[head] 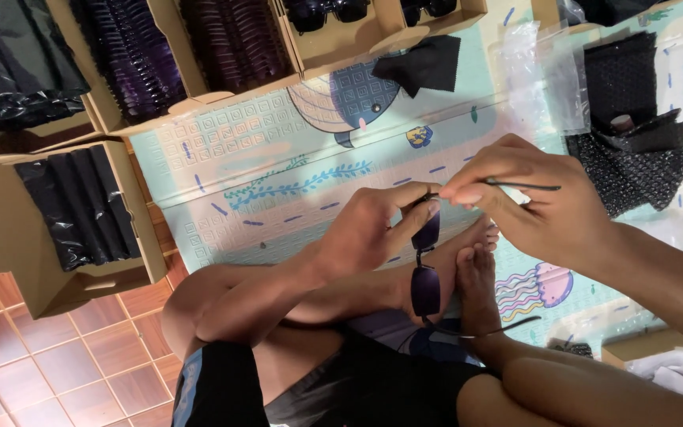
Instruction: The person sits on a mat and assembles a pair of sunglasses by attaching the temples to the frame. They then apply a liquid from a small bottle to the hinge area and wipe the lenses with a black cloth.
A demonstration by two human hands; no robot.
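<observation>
Sunglasses (426, 269) w/ dark purple lenses hang lengthwise over my crossed legs, above the play mat (278, 174). My left hand (369, 233) has its fingers (416, 217) pinched on the top lens edge. My right hand (535, 198), at 3 o'clock from it, has fingers clamped on one thin arm. Cardboard boxes (132, 261) of dark stock sit at 9 to 12 o'clock; black cloth (424, 63) at 12.

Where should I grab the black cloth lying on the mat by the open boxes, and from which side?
Take the black cloth at its pointed corner toward the fish drawing, coming from the bare mat side. It lies flat, its far edge against the cardboard box, so that free corner is probably easiest to pinch and lift.
</observation>
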